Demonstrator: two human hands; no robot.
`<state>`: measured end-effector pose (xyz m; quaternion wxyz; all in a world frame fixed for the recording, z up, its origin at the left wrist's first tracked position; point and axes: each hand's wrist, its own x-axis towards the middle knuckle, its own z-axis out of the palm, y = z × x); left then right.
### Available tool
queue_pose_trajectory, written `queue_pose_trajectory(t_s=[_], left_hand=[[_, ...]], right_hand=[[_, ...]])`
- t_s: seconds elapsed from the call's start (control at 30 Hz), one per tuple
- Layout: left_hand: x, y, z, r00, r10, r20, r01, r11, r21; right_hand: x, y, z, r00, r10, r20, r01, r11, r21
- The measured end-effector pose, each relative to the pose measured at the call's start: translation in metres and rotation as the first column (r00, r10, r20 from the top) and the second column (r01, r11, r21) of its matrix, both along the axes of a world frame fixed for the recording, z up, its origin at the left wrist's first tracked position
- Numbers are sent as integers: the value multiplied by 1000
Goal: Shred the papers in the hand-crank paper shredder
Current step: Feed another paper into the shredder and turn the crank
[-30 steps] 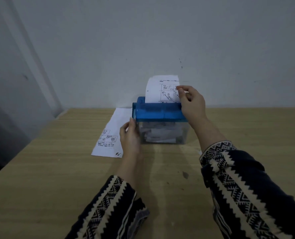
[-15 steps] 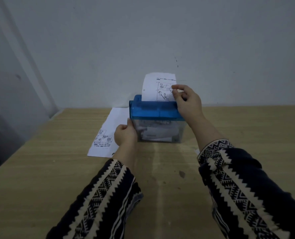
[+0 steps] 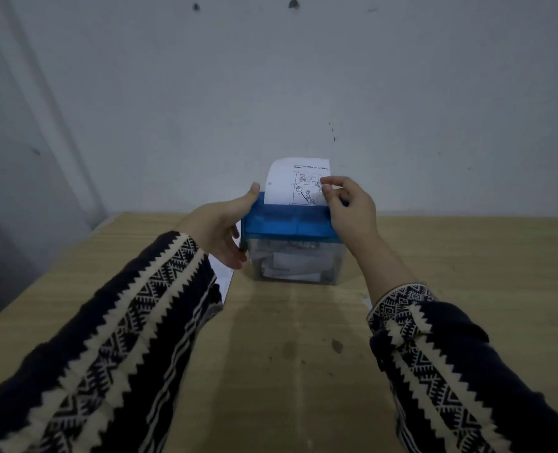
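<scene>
The hand-crank paper shredder stands at the far middle of the wooden table; it has a blue top and a clear bin with shredded paper inside. A printed paper sheet stands upright in its slot. My left hand holds the shredder's left end, thumb up by the top and fingers on the bin's side. My right hand pinches the sheet's right edge between thumb and forefinger. The crank is hidden behind my right hand.
A second white sheet lies flat on the table left of the shredder, mostly covered by my left sleeve. A grey wall rises right behind the shredder. The table's left edge runs diagonally at the left.
My left hand has risen from the bin's lower left front to grip the shredder's left end. My right hand stays on the sheet's right edge.
</scene>
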<state>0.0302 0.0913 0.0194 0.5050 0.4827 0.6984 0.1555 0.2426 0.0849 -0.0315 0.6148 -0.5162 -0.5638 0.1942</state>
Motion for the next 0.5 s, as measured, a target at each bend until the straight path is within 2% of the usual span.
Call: queue_pose_trajectory(t_s=[0.17,0.33,0.5], left_hand=[[7,13,-19,949,120,291,-108,992,-57],[14,9,-22,894,135,428,-164,986,31],[15,15,-33,835,68,547,-215,954,210]], right_hand=[[1,2,-1,1000,-7,0,7,1000,4],[0,0,0,1000,5,-1,-5,1000,-2],[0,0,-1,1000,0,-8,0,1000,0]])
